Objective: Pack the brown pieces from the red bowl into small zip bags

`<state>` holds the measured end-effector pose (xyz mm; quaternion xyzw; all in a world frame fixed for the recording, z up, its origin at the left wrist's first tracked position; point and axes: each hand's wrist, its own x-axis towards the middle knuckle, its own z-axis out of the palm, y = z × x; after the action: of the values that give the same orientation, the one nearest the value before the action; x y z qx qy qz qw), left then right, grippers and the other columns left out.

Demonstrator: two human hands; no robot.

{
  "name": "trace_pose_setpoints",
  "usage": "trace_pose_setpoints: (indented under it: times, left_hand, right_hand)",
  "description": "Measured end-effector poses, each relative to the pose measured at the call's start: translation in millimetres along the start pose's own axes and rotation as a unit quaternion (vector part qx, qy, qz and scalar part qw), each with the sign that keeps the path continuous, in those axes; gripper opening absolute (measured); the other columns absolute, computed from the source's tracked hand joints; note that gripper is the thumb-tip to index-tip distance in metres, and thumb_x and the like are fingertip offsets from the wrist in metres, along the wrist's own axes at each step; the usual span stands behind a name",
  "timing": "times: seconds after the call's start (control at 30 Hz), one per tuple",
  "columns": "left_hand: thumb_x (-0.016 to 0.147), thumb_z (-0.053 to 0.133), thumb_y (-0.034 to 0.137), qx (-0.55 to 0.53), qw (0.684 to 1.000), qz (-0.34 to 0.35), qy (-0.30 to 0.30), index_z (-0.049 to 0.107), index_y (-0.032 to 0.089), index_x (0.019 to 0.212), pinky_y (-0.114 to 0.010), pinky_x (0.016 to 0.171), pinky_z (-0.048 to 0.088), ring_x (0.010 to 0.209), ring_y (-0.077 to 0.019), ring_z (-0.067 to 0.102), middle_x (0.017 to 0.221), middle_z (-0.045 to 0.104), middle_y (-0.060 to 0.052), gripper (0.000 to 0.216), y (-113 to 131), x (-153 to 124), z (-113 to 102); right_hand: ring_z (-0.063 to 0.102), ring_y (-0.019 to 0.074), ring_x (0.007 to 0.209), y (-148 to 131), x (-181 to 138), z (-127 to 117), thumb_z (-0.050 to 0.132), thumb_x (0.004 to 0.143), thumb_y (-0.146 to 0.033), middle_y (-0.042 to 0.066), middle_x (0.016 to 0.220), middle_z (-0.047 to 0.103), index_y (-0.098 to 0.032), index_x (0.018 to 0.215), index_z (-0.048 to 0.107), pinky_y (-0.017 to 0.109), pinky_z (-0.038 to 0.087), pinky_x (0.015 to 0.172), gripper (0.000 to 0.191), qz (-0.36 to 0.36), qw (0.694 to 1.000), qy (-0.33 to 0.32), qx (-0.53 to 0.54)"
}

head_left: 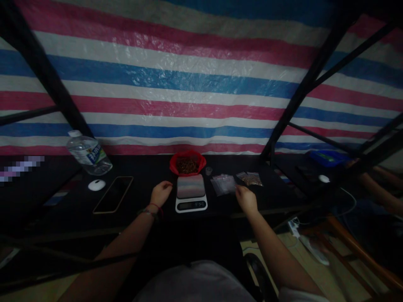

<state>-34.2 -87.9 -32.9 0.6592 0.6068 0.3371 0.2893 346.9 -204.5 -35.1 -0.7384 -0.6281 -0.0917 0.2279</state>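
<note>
A pile of small clear plastic bags lies on the table right of the kitchen scale, touched by the right hand, fingers loosely curled. Thin and slippery, one is probably best pinched at an edge. The left hand rests half-closed, holding nothing, beside the scale.

The scale display is showing too dim to read, and the contents of the red bowl are blurring into a brown mass. The right hand fingertips are merging with the clear bags, so contact is staying uncertain. A pixelated patch is hiding something at the left edge
</note>
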Motion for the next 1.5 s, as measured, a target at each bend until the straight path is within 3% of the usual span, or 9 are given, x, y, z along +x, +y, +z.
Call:
trace_pose_setpoints:
  times: [0.2,0.43,0.57,0.7,0.87,1.07,1.17,1.27,1.5]
  left_hand:
    - [0.076,0.049,0.031,0.027,0.999,0.019,0.001,0.069,0.017,0.090,-0.030,0.082,0.047,0.090,-0.0217,0.065,0.094,0.071,-0.007,0.028,-1.7,0.7,1.6]
    - [0.077,0.049,0.030,0.047,0.999,0.021,0.000,0.069,0.017,0.090,-0.028,0.084,0.047,0.090,-0.0204,0.065,0.095,0.071,-0.006,0.027,2.9,-2.3,0.5]
    - [0.076,0.049,0.030,0.027,1.000,0.003,-0.008,0.068,0.018,0.089,-0.027,0.081,0.048,0.088,-0.0195,0.065,0.093,0.071,-0.004,0.026,1.2,-1.6,1.7]
    - [0.075,0.050,0.033,0.009,1.000,-0.007,-0.018,0.068,0.020,0.088,-0.029,0.078,0.049,0.087,-0.0210,0.066,0.093,0.071,-0.004,0.026,-1.2,1.5,2.7]
    - [0.072,0.052,0.037,-0.033,0.998,-0.041,-0.029,0.069,0.019,0.085,-0.031,0.077,0.050,0.087,-0.0231,0.066,0.090,0.072,-0.005,0.028,3.2,5.9,0.0]
    - [0.068,0.056,0.042,-0.060,0.991,-0.066,-0.101,0.069,0.019,0.082,-0.029,0.066,0.050,0.078,-0.0229,0.066,0.084,0.072,-0.004,0.030,11.7,18.7,-5.0]
    - [0.070,0.055,0.046,-0.099,0.992,-0.037,-0.070,0.068,0.018,0.086,-0.028,0.069,0.051,0.080,-0.0216,0.065,0.087,0.071,-0.004,0.034,20.8,28.3,-8.1]
    - [0.073,0.055,0.046,-0.117,0.993,0.012,-0.009,0.067,0.018,0.087,-0.029,0.078,0.051,0.084,-0.0203,0.064,0.089,0.071,-0.004,0.033,32.1,36.2,-9.0]
    - [0.077,0.053,0.043,-0.108,0.986,0.124,0.016,0.067,0.017,0.088,-0.030,0.079,0.051,0.082,-0.0200,0.063,0.088,0.069,-0.006,0.032,38.8,52.9,-2.3]
  right_hand:
    - [0.064,0.0210,0.091,8.0,28.8,-20.2,0.039,0.091,-0.023,0.012,0.105,0.069,-0.015,0.109,0.065,0.030,0.047,0.082,0.033,0.007,0.995,0.095,-0.009]
    - [0.061,0.0204,0.093,-25.6,16.6,4.3,0.044,0.089,-0.023,0.010,0.099,0.068,-0.016,0.101,0.067,0.029,0.044,0.086,0.026,-0.068,0.994,-0.067,-0.056]
    - [0.054,0.0249,0.107,-30.5,7.0,8.0,0.049,0.087,-0.038,0.012,0.108,0.065,-0.016,0.106,0.065,0.036,0.040,0.096,0.034,-0.065,0.996,-0.046,-0.025]
    - [0.040,0.0316,0.126,-23.7,14.1,9.6,0.055,0.081,-0.045,0.013,0.134,0.049,-0.020,0.128,0.052,0.047,0.033,0.103,0.054,-0.020,1.000,-0.010,-0.019]
    - [0.037,0.0323,0.129,-14.4,27.9,24.1,0.055,0.080,-0.044,0.011,0.143,0.041,-0.025,0.136,0.044,0.053,0.031,0.103,0.060,-0.004,0.998,-0.061,0.001]
    - [0.033,0.0348,0.131,36.0,58.1,21.6,0.053,0.081,-0.045,0.016,0.140,0.043,-0.018,0.133,0.046,0.054,0.030,0.103,0.059,0.093,0.994,0.043,-0.038]
    - [0.042,0.0359,0.124,61.4,69.6,19.4,0.058,0.076,-0.045,0.019,0.129,0.053,-0.014,0.128,0.053,0.053,0.032,0.101,0.061,0.138,0.987,-0.020,-0.081]
    - [0.053,0.0300,0.114,72.1,74.0,20.7,0.056,0.079,-0.039,0.016,0.111,0.065,-0.014,0.114,0.063,0.048,0.033,0.101,0.044,0.114,0.987,-0.071,-0.086]
    - [0.066,0.0252,0.089,57.2,84.1,11.6,0.051,0.084,-0.041,0.011,0.097,0.071,-0.020,0.102,0.070,0.036,0.048,0.082,0.034,0.140,0.990,-0.007,-0.004]
